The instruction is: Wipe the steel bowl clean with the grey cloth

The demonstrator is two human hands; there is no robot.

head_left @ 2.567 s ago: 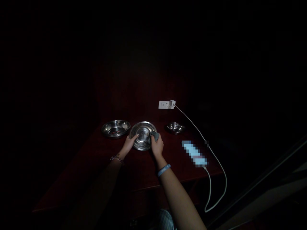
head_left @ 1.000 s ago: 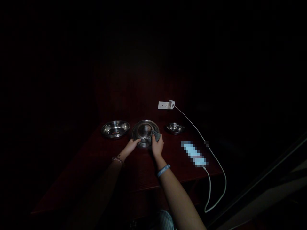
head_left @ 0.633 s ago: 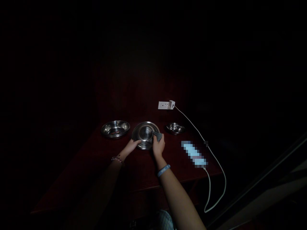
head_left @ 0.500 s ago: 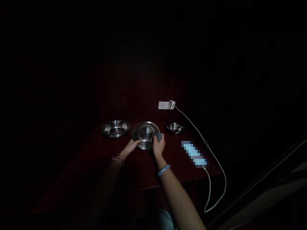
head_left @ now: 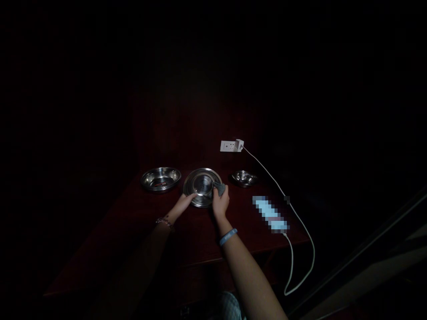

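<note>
A round, shiny steel plate is tilted towards me above the dark red table. My left hand grips its lower left edge, thumb on the front face and the other fingers hidden behind. At the plate's right side, my right hand is closed on a grey cloth, which lies against the rim. Whether some fingers of the right hand also hold the plate, I cannot tell.
Steel dishes stand at the left and a smaller steel bowl at the right. A pixelated, lit device lies on the table. Its white cable runs to a charger in the wall socket.
Hardly anything differs. The plate has shifted very slightly, and the cloth at its right edge has changed shape a little. Both hands keep their places.
</note>
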